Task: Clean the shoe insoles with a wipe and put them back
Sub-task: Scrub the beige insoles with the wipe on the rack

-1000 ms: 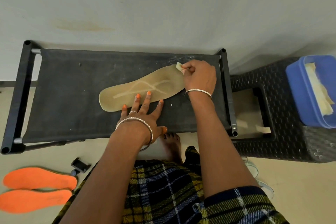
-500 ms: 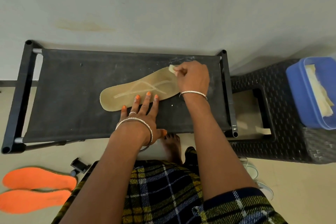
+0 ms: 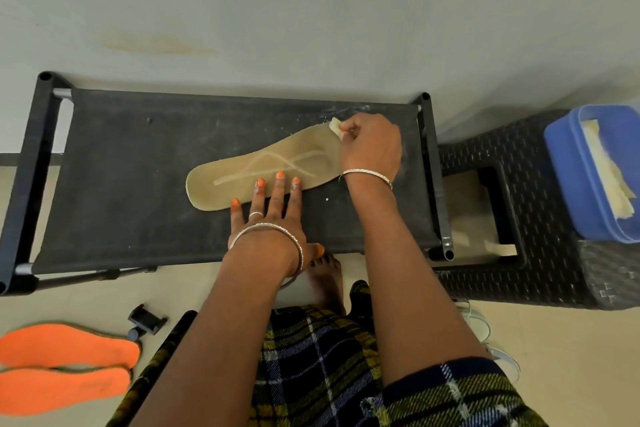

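A tan insole (image 3: 242,177) lies flat on the black fabric rack top (image 3: 138,184), its wide end pointing right. My left hand (image 3: 273,215) presses straight fingers on the insole's near edge. My right hand (image 3: 370,149) pinches a small pale wipe (image 3: 334,125) against the insole's right end. Two orange insoles (image 3: 65,367) lie side by side on the floor at the lower left.
A blue tub (image 3: 568,177) holding pale wipes sits on a black woven stool (image 3: 540,274) to the right. A small black clip (image 3: 145,321) lies on the floor by the rack. A white shoe (image 3: 485,333) shows partly behind my right arm. The wall stands just beyond the rack.
My right hand with the wipe slid a little left along the insole's end, then back right toward the tip. My left hand has stayed pressing on the insole.
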Demonstrator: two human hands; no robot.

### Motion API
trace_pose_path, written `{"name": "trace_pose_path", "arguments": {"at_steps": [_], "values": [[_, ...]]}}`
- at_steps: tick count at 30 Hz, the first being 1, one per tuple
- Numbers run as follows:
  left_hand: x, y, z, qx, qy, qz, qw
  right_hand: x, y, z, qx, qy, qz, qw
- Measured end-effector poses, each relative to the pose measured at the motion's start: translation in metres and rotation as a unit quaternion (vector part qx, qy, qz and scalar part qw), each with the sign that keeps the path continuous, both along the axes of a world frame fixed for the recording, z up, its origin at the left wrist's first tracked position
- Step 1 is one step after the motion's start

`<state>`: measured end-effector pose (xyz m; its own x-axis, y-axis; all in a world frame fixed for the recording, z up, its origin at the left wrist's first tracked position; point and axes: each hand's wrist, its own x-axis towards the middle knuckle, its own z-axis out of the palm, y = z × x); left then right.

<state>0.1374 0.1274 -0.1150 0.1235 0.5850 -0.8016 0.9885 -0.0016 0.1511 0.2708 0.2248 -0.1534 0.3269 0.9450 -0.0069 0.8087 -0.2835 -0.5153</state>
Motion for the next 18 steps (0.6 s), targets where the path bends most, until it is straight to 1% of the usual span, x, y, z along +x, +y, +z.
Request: {"name": "trace_pose_path", "arguments": {"at_steps": [3, 4, 5, 6, 9, 11, 12, 15, 17, 18], "values": [[0.003, 0.001, -0.001, -0.005, -0.004, 0.011, 1.000, -0.019, -0.003, 0.002, -0.026, 0.054, 0.090, 0.994], [0.005, 0.001, -0.001, -0.006, -0.005, 0.012, 1.000, -0.022, -0.004, 0.002, -0.037, 0.057, 0.118, 0.991], [0.005, 0.001, -0.001, -0.005, -0.006, 0.013, 1.000, -0.022, -0.004, 0.001, -0.041, 0.047, 0.124, 0.990], [0.005, 0.001, -0.002, -0.003, -0.005, 0.012, 1.000, -0.019, -0.002, 0.000, -0.035, 0.029, 0.105, 0.993], [0.004, 0.000, -0.001, -0.002, -0.005, 0.008, 1.000, 0.002, 0.000, -0.002, -0.006, -0.019, 0.001, 1.000], [0.003, 0.001, -0.001, -0.004, -0.006, 0.005, 1.000, 0.011, -0.001, -0.001, -0.009, -0.009, -0.028, 1.000], [0.003, 0.002, -0.001, -0.006, -0.006, 0.005, 1.000, 0.010, -0.001, -0.001, -0.012, -0.002, -0.024, 1.000], [0.005, 0.002, -0.001, -0.007, -0.004, 0.009, 1.000, -0.008, -0.003, 0.003, -0.027, 0.024, 0.050, 0.998], [0.006, 0.002, -0.002, -0.007, -0.007, 0.011, 1.000, -0.017, -0.005, 0.005, -0.053, 0.039, 0.102, 0.993], [0.005, 0.001, -0.002, -0.006, -0.008, 0.011, 1.000, -0.017, -0.005, 0.006, -0.057, 0.046, 0.106, 0.992]]}}
